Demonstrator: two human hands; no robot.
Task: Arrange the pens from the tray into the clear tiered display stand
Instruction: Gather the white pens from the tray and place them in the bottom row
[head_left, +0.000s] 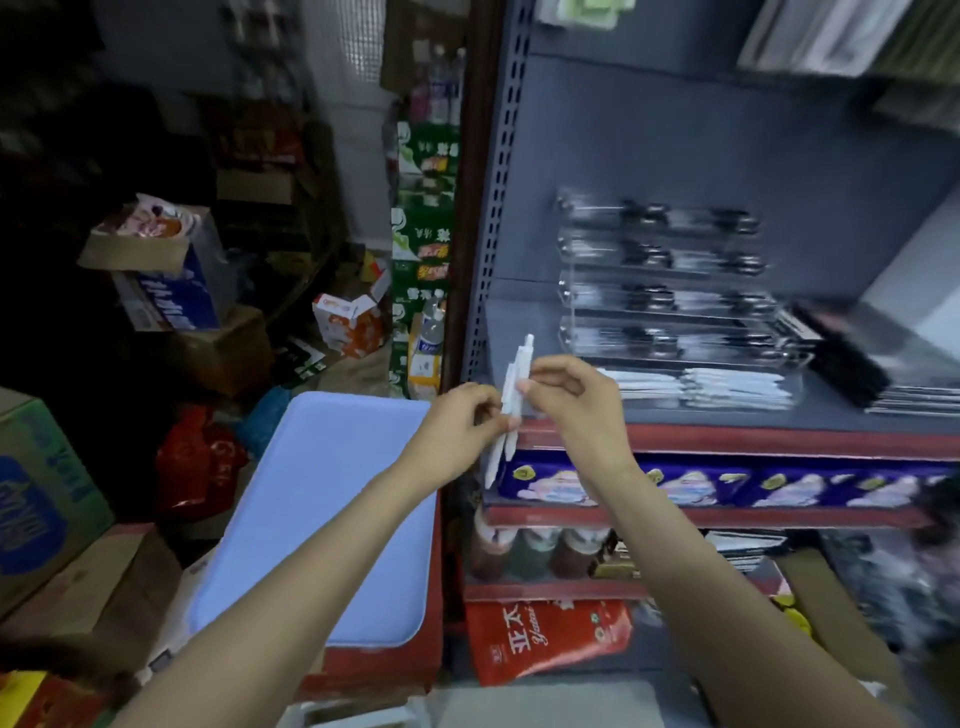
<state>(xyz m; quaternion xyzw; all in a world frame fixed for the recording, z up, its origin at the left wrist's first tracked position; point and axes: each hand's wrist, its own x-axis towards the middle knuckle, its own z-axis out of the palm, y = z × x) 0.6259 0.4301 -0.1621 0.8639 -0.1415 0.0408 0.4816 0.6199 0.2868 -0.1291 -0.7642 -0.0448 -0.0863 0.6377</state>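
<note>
Holding a small bunch of white pens in front of the shelf edge, both hands meet over the gap between tray and shelving. The left hand pinches the lower part of the bunch between thumb and curled fingers, tips pointing down; the right hand pinches the upper part with thumb and forefinger, its other fingers curled in. How many pens are in the bunch I cannot tell (two or three, by the tips).

The light blue tray lies below the left forearm with its flat surface showing bare. On the grey shelf stands the clear tiered display stand, blurred, with dark pens lying across its upper tiers and white pens in the lowest row at the front. A stack of black packets sits just beside the stand on the right.

Under the shelf's red lip runs a row of blue patterned packets, then bottles on the tier below, and a red bag near the floor. Cardboard boxes and a red plastic bag crowd the dim area to the left of the tray.
</note>
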